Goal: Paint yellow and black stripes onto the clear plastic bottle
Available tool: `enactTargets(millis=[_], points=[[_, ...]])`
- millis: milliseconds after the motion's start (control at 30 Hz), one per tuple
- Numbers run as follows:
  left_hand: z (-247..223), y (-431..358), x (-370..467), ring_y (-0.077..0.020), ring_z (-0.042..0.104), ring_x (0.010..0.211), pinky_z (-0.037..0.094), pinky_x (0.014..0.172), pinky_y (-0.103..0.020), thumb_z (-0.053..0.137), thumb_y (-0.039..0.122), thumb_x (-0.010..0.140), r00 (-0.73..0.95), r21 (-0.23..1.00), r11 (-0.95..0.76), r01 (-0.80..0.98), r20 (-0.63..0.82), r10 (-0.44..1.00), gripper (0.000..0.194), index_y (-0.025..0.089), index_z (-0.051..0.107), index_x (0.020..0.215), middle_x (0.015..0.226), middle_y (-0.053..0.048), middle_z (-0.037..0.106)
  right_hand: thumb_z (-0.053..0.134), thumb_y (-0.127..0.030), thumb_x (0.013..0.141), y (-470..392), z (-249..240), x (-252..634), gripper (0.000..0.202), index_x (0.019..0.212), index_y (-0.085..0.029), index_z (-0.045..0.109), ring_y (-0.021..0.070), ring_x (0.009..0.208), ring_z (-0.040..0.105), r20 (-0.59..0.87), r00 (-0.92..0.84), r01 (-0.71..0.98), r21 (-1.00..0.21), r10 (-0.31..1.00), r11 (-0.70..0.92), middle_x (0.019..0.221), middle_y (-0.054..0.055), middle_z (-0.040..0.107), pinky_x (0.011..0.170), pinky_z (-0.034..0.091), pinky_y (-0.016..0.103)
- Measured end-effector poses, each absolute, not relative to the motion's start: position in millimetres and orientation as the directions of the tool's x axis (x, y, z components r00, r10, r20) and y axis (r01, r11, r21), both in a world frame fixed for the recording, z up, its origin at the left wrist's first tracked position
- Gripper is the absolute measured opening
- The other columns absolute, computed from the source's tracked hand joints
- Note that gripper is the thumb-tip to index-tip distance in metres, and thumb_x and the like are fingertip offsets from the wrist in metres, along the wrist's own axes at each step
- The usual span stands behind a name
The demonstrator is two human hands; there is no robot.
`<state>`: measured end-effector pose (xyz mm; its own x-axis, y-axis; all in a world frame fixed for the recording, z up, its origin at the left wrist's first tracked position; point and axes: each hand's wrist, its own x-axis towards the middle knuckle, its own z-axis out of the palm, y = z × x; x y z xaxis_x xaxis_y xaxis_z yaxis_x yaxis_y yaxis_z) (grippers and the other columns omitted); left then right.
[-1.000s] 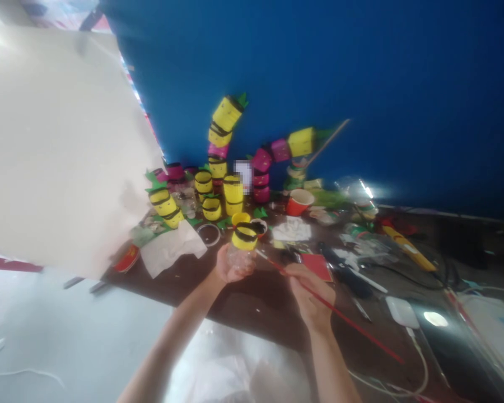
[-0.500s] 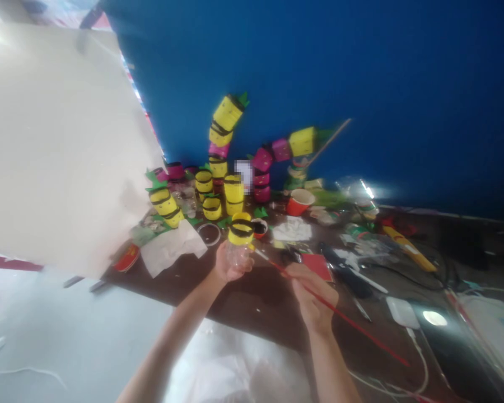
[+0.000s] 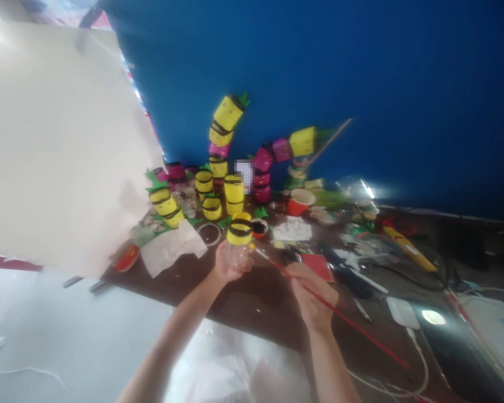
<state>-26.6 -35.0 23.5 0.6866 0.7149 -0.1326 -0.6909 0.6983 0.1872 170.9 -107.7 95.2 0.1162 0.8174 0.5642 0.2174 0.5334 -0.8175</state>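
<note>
My left hand [image 3: 229, 266] is closed around the clear lower part of a plastic bottle piece [image 3: 238, 238]. Its upper part is painted yellow, with a black band near the top. My right hand [image 3: 315, 294] pinches a long red paintbrush [image 3: 344, 316] whose yellow-tipped bristles are at the right side of the bottle piece, close to its yellow edge. Whether the bristles touch it I cannot tell. Just behind the bottle piece is a small cup of dark paint [image 3: 259, 228].
Several yellow and magenta painted bottle pieces [image 3: 234, 193] stand along the blue wall, some stacked in leaning columns. A red paper cup [image 3: 300, 201], crumpled tissue [image 3: 293, 229], white paper [image 3: 172, 249], a yellow-handled tool [image 3: 410, 249] and a white charger with cable [image 3: 403, 312] lie on the dark table.
Almost nothing differs. The bottle piece has turned or shifted very slightly in my left hand, and the brush stays at its right side.
</note>
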Motion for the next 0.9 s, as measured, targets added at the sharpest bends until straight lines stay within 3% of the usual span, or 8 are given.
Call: enactTargets(millis=[200, 333, 433, 567, 900], points=[[18, -34, -25, -0.0098, 0.044, 0.048, 0.013, 0.035, -0.015, 0.052, 0.048, 0.073, 0.645, 0.165, 0.666, -0.728, -0.163, 0.746, 0.037, 0.013, 0.061, 0.084, 0.075, -0.009, 0.061, 0.059, -0.019, 0.080, -107, 98, 163, 0.010, 0.081, -0.021, 0.069, 0.0206, 0.078, 0.067, 0.557, 0.056, 0.240, -0.813, 0.829, 0.530, 0.078, 0.005, 0.071, 0.074, 0.055, 0.037], [17, -33, -27, -0.0093, 0.040, 0.045, 0.012, 0.035, -0.016, 0.050, 0.051, 0.072, 0.669, 0.203, 0.682, -0.703, -0.140, 0.730, 0.045, 0.012, 0.062, 0.092, 0.071, -0.010, 0.060, 0.062, -0.021, 0.078, -105, 89, 172, 0.008, 0.081, -0.021, 0.070, 0.0217, 0.078, 0.068, 0.548, 0.166, 0.236, -0.829, 0.820, 0.507, 0.077, 0.005, 0.071, 0.076, 0.055, 0.037], [20, -34, -29, -0.0086, 0.034, 0.041, 0.010, 0.034, -0.017, 0.049, 0.056, 0.070, 0.717, 0.235, 0.725, -0.647, -0.133, 0.684, 0.054, 0.009, 0.062, 0.093, 0.057, -0.006, 0.052, 0.062, -0.027, 0.080, -104, 76, 179, 0.012, 0.082, -0.020, 0.071, 0.0219, 0.071, 0.069, 0.439, 0.247, 0.137, -0.898, 0.864, 0.417, 0.075, 0.005, 0.073, 0.070, 0.055, 0.037], [25, -35, -26, -0.0078, 0.035, 0.041, 0.012, 0.034, -0.017, 0.050, 0.054, 0.070, 0.685, 0.231, 0.697, -0.679, -0.144, 0.715, 0.050, 0.009, 0.061, 0.088, 0.059, -0.006, 0.053, 0.062, -0.032, 0.081, -101, 64, 177, 0.016, 0.081, -0.020, 0.073, 0.0215, 0.068, 0.070, 0.312, 0.234, 0.050, -0.950, 0.921, 0.309, 0.070, 0.005, 0.073, 0.070, 0.055, 0.036], [8, -35, -27, -0.0104, 0.041, 0.042, 0.015, 0.036, -0.019, 0.047, 0.057, 0.072, 0.665, 0.199, 0.688, -0.698, -0.177, 0.725, 0.054, 0.009, 0.060, 0.094, 0.067, -0.011, 0.060, 0.064, -0.034, 0.080, -96, 69, 167, 0.017, 0.078, -0.019, 0.073, 0.0219, 0.068, 0.069, 0.259, 0.226, 0.082, -0.966, 0.939, 0.247, 0.070, 0.007, 0.074, 0.068, 0.055, 0.035]])
